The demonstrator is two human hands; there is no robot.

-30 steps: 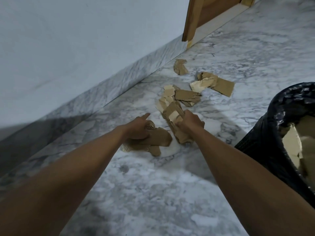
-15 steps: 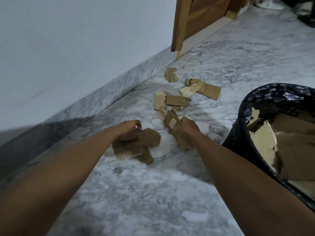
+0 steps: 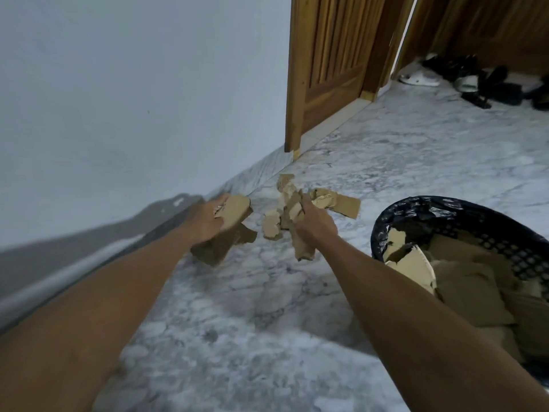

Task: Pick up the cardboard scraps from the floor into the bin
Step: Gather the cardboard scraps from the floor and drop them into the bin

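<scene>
Cardboard scraps [image 3: 341, 202] are lying on the marble floor [image 3: 267, 292] near the far wall, beside the wooden door [image 3: 329, 69], and we are gripping more of them in both hands. Our left hand [image 3: 205, 221] is closing around a bundle of brown pieces [image 3: 228, 230] that is hanging below the palm, left of the loose pile. Our right hand [image 3: 315, 224] is clenching a second bunch of torn strips [image 3: 300, 242], its lower end dangling toward the floor. A few pale, curled bits [image 3: 271, 224] are sitting between our two hands. At the right edge, the bin [image 3: 416, 209], a mesh basket lined with a black bag, is standing on the floor, already holding large cardboard pieces [image 3: 463, 286]. In the far right corner dark shoes [image 3: 493, 87] are lying by the wood panelling
</scene>
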